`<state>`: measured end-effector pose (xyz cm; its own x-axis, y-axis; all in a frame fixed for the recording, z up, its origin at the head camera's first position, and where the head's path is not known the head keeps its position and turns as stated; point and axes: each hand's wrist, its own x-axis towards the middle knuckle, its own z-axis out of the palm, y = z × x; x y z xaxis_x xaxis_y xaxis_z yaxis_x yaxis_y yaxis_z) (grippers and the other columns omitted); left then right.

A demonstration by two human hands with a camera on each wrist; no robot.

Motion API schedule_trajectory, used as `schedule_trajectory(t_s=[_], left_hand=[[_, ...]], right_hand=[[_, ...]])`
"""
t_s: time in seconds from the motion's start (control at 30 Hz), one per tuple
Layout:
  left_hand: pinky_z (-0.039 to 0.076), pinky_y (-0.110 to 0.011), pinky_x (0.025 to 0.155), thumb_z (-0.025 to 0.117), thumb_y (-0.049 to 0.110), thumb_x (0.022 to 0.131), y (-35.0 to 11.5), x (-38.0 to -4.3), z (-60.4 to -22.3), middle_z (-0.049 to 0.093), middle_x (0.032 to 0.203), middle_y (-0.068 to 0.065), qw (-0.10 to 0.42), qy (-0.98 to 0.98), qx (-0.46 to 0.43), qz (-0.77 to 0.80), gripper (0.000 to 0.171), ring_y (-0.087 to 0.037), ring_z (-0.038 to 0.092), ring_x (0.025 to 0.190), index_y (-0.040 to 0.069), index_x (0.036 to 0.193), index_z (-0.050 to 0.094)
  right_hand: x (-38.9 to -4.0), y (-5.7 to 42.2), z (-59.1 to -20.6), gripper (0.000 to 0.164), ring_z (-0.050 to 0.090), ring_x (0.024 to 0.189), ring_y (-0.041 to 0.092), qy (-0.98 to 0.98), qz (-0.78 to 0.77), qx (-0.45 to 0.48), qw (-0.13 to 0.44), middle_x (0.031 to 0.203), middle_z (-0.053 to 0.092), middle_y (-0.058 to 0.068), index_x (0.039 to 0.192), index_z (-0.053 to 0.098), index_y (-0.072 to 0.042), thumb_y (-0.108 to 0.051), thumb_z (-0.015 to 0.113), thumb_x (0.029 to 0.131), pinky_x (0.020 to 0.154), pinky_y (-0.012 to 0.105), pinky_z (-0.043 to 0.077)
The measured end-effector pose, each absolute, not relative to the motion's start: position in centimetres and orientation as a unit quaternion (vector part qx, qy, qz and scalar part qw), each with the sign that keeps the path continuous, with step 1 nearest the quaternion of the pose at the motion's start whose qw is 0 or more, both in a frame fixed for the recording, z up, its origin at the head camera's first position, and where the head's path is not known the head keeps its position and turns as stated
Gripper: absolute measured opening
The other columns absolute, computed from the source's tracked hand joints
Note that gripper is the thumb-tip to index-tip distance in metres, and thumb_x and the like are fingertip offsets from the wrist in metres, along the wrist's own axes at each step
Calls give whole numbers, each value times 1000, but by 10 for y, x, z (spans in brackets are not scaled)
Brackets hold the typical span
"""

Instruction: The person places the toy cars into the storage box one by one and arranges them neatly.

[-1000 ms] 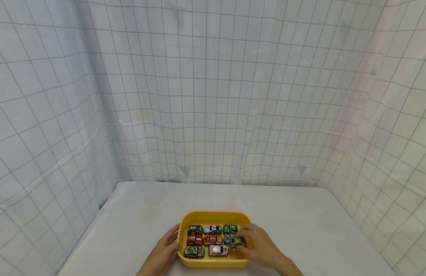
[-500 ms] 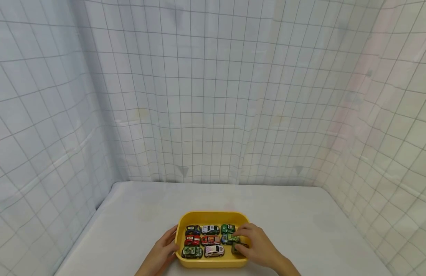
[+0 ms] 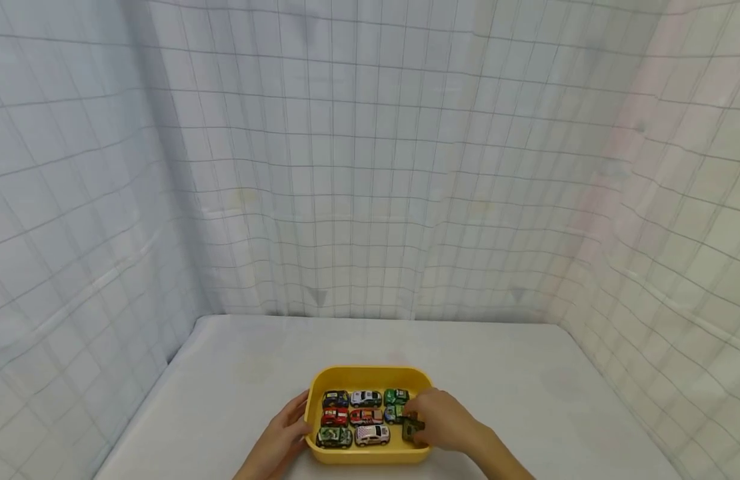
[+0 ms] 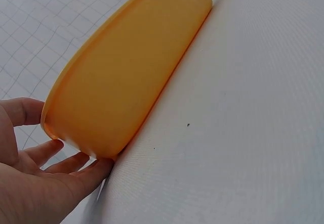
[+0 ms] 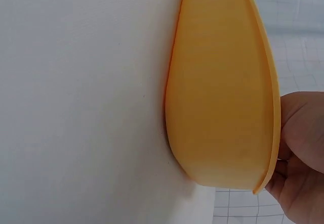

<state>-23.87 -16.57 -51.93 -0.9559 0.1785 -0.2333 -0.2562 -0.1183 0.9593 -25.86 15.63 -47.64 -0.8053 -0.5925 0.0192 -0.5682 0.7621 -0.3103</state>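
Note:
A yellow tray (image 3: 370, 457) stands on the white table with small toy cars in rows inside. My left hand (image 3: 283, 432) grips its left end, thumb at the rim and fingers against the outer wall, as the left wrist view shows on the tray wall (image 4: 116, 72). My right hand (image 3: 445, 420) reaches over the right rim and holds a dark green toy car (image 3: 410, 430) in the front right corner, partly hidden by the fingers. Just behind it sits a blue-green car (image 3: 393, 414). In the right wrist view the tray wall hides the fingertips of the right hand (image 5: 304, 153).
Beside the held car is a white-and-pink car (image 3: 373, 435), then a camouflage car (image 3: 334, 437). Farther back stand a red car (image 3: 335, 417), an orange-red car (image 3: 367, 417), a white car (image 3: 366, 399), a blue car (image 3: 336, 399) and a green car (image 3: 397, 397). Gridded curtains (image 3: 370, 167) surround the table.
My right hand has lowered the dark green car from over the blue-green car into the tray's front right corner, and its fingers have drawn in. The left hand stays on the tray.

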Motion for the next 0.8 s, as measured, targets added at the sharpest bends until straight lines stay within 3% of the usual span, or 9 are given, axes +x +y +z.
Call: schedule_trajectory(t_s=[0.13, 0.37, 0.8], left_hand=[[35, -62, 113, 54, -2, 92, -164, -240, -518, 7, 163, -39, 148, 642, -31, 751, 80, -55, 17, 148, -6, 162, 16], [35, -62, 113, 54, -2, 91, -164, -239, -515, 9, 163, -38, 147, 640, -38, 753, 80, -55, 18, 148, -5, 162, 17], [32, -62, 114, 55, -1, 93, -170, -237, -511, 13, 163, -38, 121, 647, -33, 752, 79, -54, 21, 148, -1, 163, 19]], right_hand=[[-260, 157, -475, 25, 54, 78, 1, 933, -154, -322, 47, 87, 66, -20, 101, 81, -18, -13, 89, 78, 73, 29, 52], [-260, 160, -470, 27, 62, 89, 2, 921, -199, -330, 64, 96, 71, -16, 107, 80, -15, -13, 86, 81, 81, 31, 56], [-267, 164, -468, 30, 66, 95, 4, 897, -267, -345, 75, 102, 74, -10, 112, 79, -9, -13, 86, 83, 85, 30, 57]])
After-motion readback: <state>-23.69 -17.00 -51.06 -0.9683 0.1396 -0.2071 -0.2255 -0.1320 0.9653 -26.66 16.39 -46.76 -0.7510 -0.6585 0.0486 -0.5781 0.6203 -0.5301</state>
